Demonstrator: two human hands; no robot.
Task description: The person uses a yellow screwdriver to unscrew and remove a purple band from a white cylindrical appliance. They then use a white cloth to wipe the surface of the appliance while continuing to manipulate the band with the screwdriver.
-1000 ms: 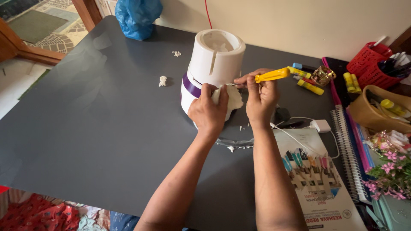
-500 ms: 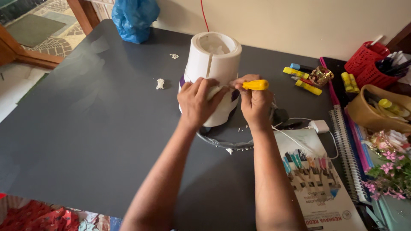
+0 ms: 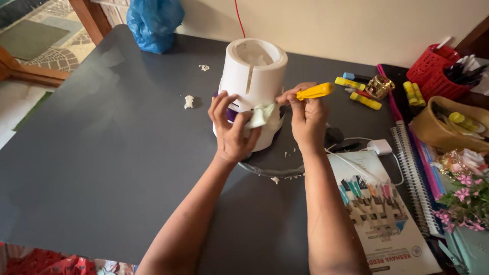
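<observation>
Left hand [image 3: 234, 133] pressed a pale cloth [image 3: 264, 115] against the white housing [image 3: 253, 84], steadying it; right hand [image 3: 307, 116] gripped a yellow-handled tool [image 3: 315, 91] beside it.

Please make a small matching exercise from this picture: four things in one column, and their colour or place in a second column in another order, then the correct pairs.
Things:
1. white cylinder-shaped appliance
2. yellow-handled tool
3. blue plastic bag
4. red basket

Places or states:
A. at the far edge of the dark table, near the wall
B. at the far right, holding pens
C. held in the right hand
D. in the middle of the table, steadied by the left hand, which presses a pale cloth against it

Pairs: 1-D, 2-C, 3-A, 4-B
</observation>
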